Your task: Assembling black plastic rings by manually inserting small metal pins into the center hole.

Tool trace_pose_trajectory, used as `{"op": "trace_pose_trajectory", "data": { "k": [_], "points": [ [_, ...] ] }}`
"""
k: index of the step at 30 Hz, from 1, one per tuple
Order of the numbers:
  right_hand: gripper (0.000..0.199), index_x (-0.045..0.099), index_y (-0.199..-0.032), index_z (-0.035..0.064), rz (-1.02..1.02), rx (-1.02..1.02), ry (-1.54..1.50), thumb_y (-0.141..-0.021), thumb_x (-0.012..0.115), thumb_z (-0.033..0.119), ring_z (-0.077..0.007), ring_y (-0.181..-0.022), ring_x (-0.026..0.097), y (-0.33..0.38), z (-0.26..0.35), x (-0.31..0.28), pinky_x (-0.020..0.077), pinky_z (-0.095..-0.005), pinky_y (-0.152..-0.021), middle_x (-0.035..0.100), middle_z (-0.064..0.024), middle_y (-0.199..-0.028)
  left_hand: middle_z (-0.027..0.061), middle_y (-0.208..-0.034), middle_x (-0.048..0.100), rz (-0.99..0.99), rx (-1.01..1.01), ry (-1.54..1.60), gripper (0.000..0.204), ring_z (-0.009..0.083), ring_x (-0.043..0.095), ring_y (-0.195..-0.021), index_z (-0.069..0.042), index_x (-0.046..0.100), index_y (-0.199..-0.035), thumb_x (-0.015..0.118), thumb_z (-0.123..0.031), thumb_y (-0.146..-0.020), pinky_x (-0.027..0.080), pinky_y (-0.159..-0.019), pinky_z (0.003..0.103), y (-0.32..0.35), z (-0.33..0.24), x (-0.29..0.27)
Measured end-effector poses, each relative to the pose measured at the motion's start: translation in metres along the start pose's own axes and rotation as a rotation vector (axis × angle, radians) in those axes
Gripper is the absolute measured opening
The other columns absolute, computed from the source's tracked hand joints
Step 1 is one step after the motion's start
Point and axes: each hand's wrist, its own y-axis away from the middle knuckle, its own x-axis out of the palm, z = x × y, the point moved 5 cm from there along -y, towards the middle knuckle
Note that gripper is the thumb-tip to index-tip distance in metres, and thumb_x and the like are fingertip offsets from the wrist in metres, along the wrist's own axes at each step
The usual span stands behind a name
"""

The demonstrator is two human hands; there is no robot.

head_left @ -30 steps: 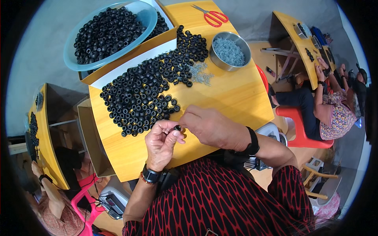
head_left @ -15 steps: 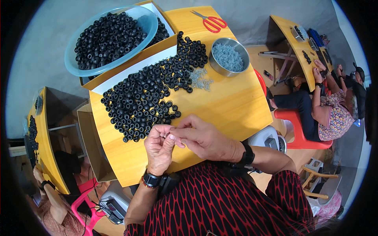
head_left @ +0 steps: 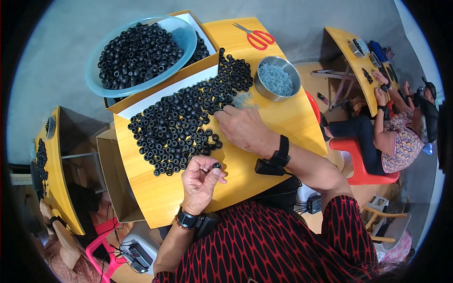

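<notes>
Between its thumb and fingers, my left hand [head_left: 200, 184] pinches a small black ring-shaped piece [head_left: 216, 165] above the table's near part. My right hand [head_left: 246, 131] reaches over the table with its fingers curled down and together. Its fingertips are beside the spread of black ring-shaped pieces [head_left: 177, 125] and close to a small heap of tiny clear pieces [head_left: 242, 99]. What those fingertips hold, if anything, is hidden.
A blue basin [head_left: 94, 80] of black pieces rests on an open cardboard box [head_left: 165, 85]. A metal bowl [head_left: 298, 87] of tiny clear pieces and red-handled scissors [head_left: 257, 39] lie on the yellow table [head_left: 278, 122]. Other people work at tables on both sides.
My hands were together at the near edge. The right has moved away, forward to the pieces; the left stays near, now showing the black piece. The view has shifted slightly.
</notes>
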Motion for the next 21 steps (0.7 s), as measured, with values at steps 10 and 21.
{"op": "trace_pose_trajectory", "data": {
  "k": [10, 21],
  "points": [
    [0.008, 0.056, -0.089, 0.0041, -0.011, -0.012, -0.134, -0.085, 0.062, 0.009, -0.0345, -0.073, 0.064, 0.030, 0.016, -0.010, 0.0504, -0.0466, -0.060, 0.057, -0.0134, -0.084, 0.0085, -0.093, 0.063, 0.012, -0.015, -0.023, 0.012, 0.0149, 0.067, -0.077, -0.001, 0.054, -0.109, 0.060, -0.001, -0.098, 0.060, -0.069, 0.031, 0.001, 0.000, -0.001],
    [0.012, 0.054, -0.097, 0.0005, 0.061, 0.041, -0.264, -0.087, 0.061, 0.004, -0.0375, -0.077, 0.061, 0.070, 0.018, -0.011, 0.0502, -0.0465, -0.065, 0.054, -0.0165, -0.091, 0.0093, -0.092, 0.064, 0.013, 0.018, -0.072, 0.013, 0.0149, 0.067, -0.075, -0.001, 0.055, -0.108, 0.062, -0.005, -0.098, 0.060, -0.068, 0.031, 0.001, -0.001, 0.002]
  ]
}}
